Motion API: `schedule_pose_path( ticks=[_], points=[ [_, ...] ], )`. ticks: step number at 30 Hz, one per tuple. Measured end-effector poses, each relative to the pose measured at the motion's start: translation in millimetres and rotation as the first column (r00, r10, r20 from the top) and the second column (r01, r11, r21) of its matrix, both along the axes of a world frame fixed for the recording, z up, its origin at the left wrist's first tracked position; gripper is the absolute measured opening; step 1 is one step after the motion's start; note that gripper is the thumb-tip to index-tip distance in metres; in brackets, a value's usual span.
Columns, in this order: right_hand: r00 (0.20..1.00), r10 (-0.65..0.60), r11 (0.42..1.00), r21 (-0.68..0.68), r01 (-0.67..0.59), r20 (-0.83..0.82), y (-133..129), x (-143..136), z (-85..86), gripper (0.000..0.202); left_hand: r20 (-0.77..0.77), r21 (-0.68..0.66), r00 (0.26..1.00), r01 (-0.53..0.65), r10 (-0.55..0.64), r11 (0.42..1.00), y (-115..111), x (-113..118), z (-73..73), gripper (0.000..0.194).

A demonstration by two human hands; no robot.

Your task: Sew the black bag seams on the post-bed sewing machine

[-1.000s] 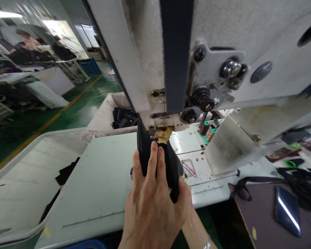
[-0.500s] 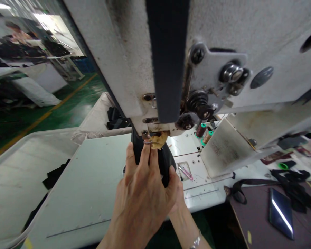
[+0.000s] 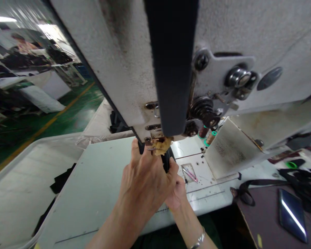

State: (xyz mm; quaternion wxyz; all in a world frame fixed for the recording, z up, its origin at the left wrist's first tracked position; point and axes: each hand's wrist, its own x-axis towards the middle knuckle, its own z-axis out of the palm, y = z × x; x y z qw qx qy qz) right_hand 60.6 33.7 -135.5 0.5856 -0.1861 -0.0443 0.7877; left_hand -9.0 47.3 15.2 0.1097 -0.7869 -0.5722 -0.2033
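Observation:
A black piece of material (image 3: pixel 167 159) lies under the head of a sewing machine (image 3: pixel 129 86), mostly hidden by my hands. My left hand (image 3: pixel 147 180) is on top of it, fingers reaching forward close to the needle area and thumb on the right-hand side, gripping the piece. Below and to the right, my right hand (image 3: pixel 178 195) is curled at the near end of the same piece, its fingertips covered by the left hand. A yellowish, ragged lump (image 3: pixel 162 147) hangs at the presser foot area, right by my left fingertips.
Pink-handled tweezers (image 3: pixel 190 174) lie on the machine bed right of my hands. Thread spools (image 3: pixel 209 137) stand behind. A dark phone (image 3: pixel 292 214) and black straps are at the right. A pale cloth-lined bin (image 3: pixel 12 193) with black pieces sits left; a person works far back.
Both hands have pushed forward under the machine head with the black piece, and less of it shows now. The camera has moved slightly, shifting the whole view.

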Motion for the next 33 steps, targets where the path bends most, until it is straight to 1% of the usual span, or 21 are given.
schedule_pose_path(
  ticks=[3,6,8,9,10,11,12,13,14,15,16,17,18,19,20,21,22,24,27,30,33],
  points=[
    [0.985,0.005,0.999,-0.049,-0.013,-0.17,3,-3,0.7,0.039,-0.029,-0.03,1.0,0.006,-0.007,1.0,5,-3,4.8,0.03],
    [0.98,-0.043,0.995,-0.092,0.025,-0.193,5,-7,3.9,0.045,-0.048,-0.064,0.998,0.041,-0.044,0.997,11,-3,11.5,0.027],
    [0.988,-0.067,0.995,-0.083,0.056,-0.139,5,-8,5.0,0.048,-0.049,-0.09,0.998,0.046,-0.051,0.995,15,-2,14.5,0.026],
    [0.994,-0.076,0.995,-0.068,0.071,-0.074,4,-8,4.7,0.047,-0.048,-0.1,0.998,0.039,-0.044,0.994,17,-1,15.0,0.026],
    [0.995,-0.096,0.993,-0.063,0.098,0.027,3,-6,3.9,0.045,-0.048,-0.11,0.998,0.03,-0.035,0.993,17,0,15.0,0.026],
    [0.976,-0.135,0.986,-0.07,0.149,0.168,2,-4,3.0,0.045,-0.051,-0.119,0.998,0.024,-0.03,0.993,17,0,14.6,0.028],
    [0.921,-0.192,0.97,-0.079,0.232,0.34,1,0,2.5,0.046,-0.057,-0.126,0.998,0.016,-0.023,0.992,16,-1,14.0,0.029],
    [0.817,-0.258,0.937,-0.071,0.341,0.516,-1,5,3.3,0.048,-0.069,-0.13,0.997,0.008,-0.017,0.991,14,-3,13.4,0.032],
    [0.682,-0.321,0.892,-0.033,0.451,0.657,-3,11,5.9,0.049,-0.084,-0.128,0.996,0.011,-0.022,0.992,11,-7,13.2,0.036],
    [0.561,-0.374,0.849,0.029,0.527,0.739,-4,17,10.9,0.047,-0.099,-0.12,0.994,0.032,-0.044,0.992,8,-13,13.3,0.039],
    [0.496,-0.417,0.827,0.093,0.554,0.762,-5,24,18.7,0.042,-0.112,-0.109,0.991,0.063,-0.075,0.992,5,-21,14.0,0.042],
    [0.503,-0.446,0.836,0.143,0.53,0.74,-5,30,28.9,0.037,-0.118,-0.092,0.984,0.121,-0.132,0.988,3,-29,15.0,0.043],
    [0.576,-0.441,0.871,0.173,0.459,0.688,-5,36,41.0,0.032,-0.12,-0.078,0.974,0.186,-0.194,0.98,1,-38,16.2,0.04],
    [0.678,-0.388,0.917,0.191,0.349,0.625,-3,40,54.0,0.029,-0.119,-0.071,0.961,0.241,-0.248,0.968,1,-46,17.6,0.037],
    [0.763,-0.302,0.953,0.203,0.225,0.572,-1,44,66.9,0.03,-0.121,-0.056,0.946,0.297,-0.301,0.953,1,-53,18.8,0.034],
    [0.817,-0.207,0.972,0.206,0.11,0.539,2,47,78.7,0.033,-0.127,-0.043,0.931,0.339,-0.342,0.94,2,-58,19.9,0.031],
    [0.845,-0.12,0.98,0.2,0.016,0.521,6,50,88.4,0.036,-0.133,-0.033,0.918,0.374,-0.374,0.927,4,-62,20.7,0.03],
    [0.866,0.012,0.981,0.162,-0.108,0.5,15,55,100.6,0.039,-0.139,-0.018,0.901,0.412,-0.41,0.911,7,-65,21.6,0.026],
    [0.873,0.143,0.97,0.109,-0.217,0.467,27,60,103.0,0.04,-0.124,-0.045,0.897,0.422,-0.424,0.906,9,-65,21.9,0.024],
    [0.863,0.196,0.958,0.096,-0.269,0.467,35,62,99.1,0.04,-0.111,-0.062,0.898,0.422,-0.426,0.905,8,-63,21.1,0.023],
    [0.852,0.206,0.953,0.097,-0.286,0.482,39,61,98.1,0.04,-0.127,-0.002,0.89,0.441,-0.437,0.898,5,-62,18.9,0.02]
  ],
)
